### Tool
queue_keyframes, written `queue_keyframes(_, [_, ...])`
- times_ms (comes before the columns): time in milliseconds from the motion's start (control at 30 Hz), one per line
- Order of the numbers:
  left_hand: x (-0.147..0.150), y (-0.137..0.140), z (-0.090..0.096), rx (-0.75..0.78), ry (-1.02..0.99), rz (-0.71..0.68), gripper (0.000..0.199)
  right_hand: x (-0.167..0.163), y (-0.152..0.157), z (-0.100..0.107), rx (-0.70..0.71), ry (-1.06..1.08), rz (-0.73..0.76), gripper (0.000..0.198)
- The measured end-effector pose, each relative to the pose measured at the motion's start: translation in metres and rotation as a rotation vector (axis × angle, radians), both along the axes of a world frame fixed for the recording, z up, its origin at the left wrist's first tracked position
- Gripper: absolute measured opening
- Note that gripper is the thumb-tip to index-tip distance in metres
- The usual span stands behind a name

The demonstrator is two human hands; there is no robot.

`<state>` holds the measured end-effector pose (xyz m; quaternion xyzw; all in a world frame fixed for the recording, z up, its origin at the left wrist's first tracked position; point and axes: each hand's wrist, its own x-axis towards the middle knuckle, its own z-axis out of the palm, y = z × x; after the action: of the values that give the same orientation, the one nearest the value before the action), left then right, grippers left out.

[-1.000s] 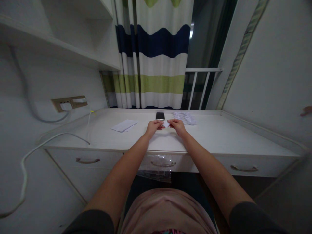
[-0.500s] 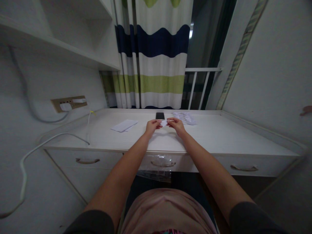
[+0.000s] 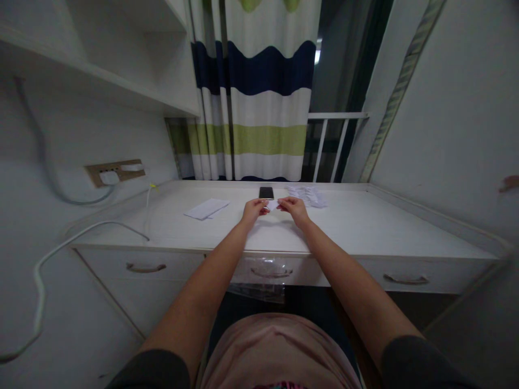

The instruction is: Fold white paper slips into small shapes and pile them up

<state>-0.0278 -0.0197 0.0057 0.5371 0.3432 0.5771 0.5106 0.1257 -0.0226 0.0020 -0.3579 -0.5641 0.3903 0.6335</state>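
Note:
Between my hands, just above the white desk [image 3: 344,232], is a small piece of white paper [image 3: 272,205]. My left hand [image 3: 254,209] pinches its left side with the fingertips. At the opposite side, my right hand [image 3: 293,209] grips the paper between thumb and fingers. My fingers partly cover the paper, so its exact folds cannot be made out. Behind my hands lies a dark phone-like rectangle [image 3: 266,192]. A heap of folded or crumpled white paper pieces [image 3: 308,196] rests beyond my right hand. To the left of my left hand lie flat white paper sheets [image 3: 207,208].
A white cable [image 3: 93,226] crosses the desk's left end, near a wall socket with plugs [image 3: 114,173]. Drawers with handles [image 3: 146,268] line the desk's front, and clear plastic [image 3: 259,292] hangs at the middle one. A striped curtain [image 3: 270,113] hangs behind the desk.

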Motion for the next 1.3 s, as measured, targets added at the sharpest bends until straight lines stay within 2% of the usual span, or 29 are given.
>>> queue_keyframes(267, [0.0008,0.0023,-0.0031,0.073,0.055,0.034,0.018,0.0012,0.0001,0.0,0.003,-0.019,-0.024,0.035])
queue_keyframes(400, [0.0008,0.0028,-0.0034,0.112,0.083,0.054,0.018,0.0011,0.0009,-0.0011,0.033,-0.096,-0.023,0.036])
queue_keyframes(833, [0.0026,-0.0052,-0.0008,0.11,0.209,-0.019,0.023,0.0016,0.0018,-0.0007,0.071,-0.212,-0.016,0.032])
queue_keyframes(1033, [0.0009,-0.0042,-0.0015,0.151,0.163,0.004,0.021,0.0028,-0.0028,-0.0007,0.109,-0.153,0.075,0.038])
queue_keyframes(1300, [0.0018,-0.0019,-0.0031,0.124,0.137,0.006,0.024,0.0018,0.0014,-0.0008,0.075,-0.15,0.049,0.038])
